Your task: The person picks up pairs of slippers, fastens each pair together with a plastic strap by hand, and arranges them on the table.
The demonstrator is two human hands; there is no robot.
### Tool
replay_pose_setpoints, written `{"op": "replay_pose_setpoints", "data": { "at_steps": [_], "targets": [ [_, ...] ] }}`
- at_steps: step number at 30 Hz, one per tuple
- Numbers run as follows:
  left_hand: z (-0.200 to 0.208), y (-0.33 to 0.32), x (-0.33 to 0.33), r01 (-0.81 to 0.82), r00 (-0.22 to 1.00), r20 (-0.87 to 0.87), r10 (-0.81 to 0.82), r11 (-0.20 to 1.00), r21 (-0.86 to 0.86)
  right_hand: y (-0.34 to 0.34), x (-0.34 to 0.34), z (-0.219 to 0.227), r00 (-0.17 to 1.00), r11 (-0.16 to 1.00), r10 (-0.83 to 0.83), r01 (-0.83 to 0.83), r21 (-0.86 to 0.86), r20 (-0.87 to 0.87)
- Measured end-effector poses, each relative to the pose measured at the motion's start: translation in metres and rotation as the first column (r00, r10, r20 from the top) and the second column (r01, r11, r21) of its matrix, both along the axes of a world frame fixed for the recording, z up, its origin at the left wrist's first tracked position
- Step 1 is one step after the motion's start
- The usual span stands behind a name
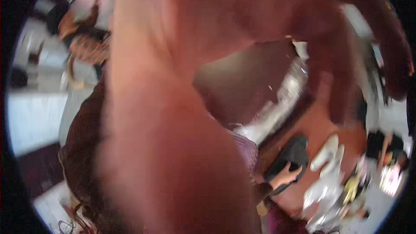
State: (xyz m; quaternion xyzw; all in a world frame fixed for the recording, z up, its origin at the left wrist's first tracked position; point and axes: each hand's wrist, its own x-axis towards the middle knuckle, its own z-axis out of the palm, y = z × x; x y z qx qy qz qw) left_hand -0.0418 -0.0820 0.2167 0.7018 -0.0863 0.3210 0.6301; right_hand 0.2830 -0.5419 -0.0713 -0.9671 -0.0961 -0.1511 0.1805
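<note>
Dark shoe [295, 146] at lower right of centre, on the red-brown bench [318, 119]; nearest, a big blurred hand [229, 19] fills the view, fingers curved and spread wide, empty as far as shows; beyond it, a small hand [287, 177] touches the shoe, its grip too blurred to tell, nor can I tell left from right; just beside, pale shoes [326, 155], then clear plastic [321, 193]; farther right, a dark-clad person [382, 146].

Dark grey item [296, 146] in the grip; orange-red surface [315, 123] beneath; white shoe-like pair [325, 152] to its right; striped purple-and-white cloth [246, 148] to its left.
</note>
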Motion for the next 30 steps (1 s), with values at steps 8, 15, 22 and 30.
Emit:
{"op": "replay_pose_setpoints", "data": {
  "at_steps": [8, 15, 22, 30],
  "targets": [
    [0.091, 0.042, -0.082, -0.365, 0.907, -0.035, 0.419, 0.826, 0.43, 0.019, 0.068, 0.057, 0.98, 0.968, 0.158, -0.178, 0.178, 0.121],
    [0.099, 0.028, -0.092, -0.493, 0.827, -0.038, 0.56, 0.757, 0.43, -0.017, 0.27, 0.013, 0.727, 0.87, 0.437, -0.491, -0.045, 0.53],
    [0.084, 0.051, -0.119, -0.534, 0.787, -0.08, 0.612, 0.74, 0.41, 0.1, 0.201, 0.049, 0.779, 0.772, 0.445, -0.584, 0.251, 0.442],
    [0.031, 0.12, -0.16, -0.5, 0.845, -0.071, 0.531, 0.829, 0.248, 0.278, 0.041, 0.055, 0.813, 0.729, 0.575, -0.456, 0.51, -0.094]
  ]
}}
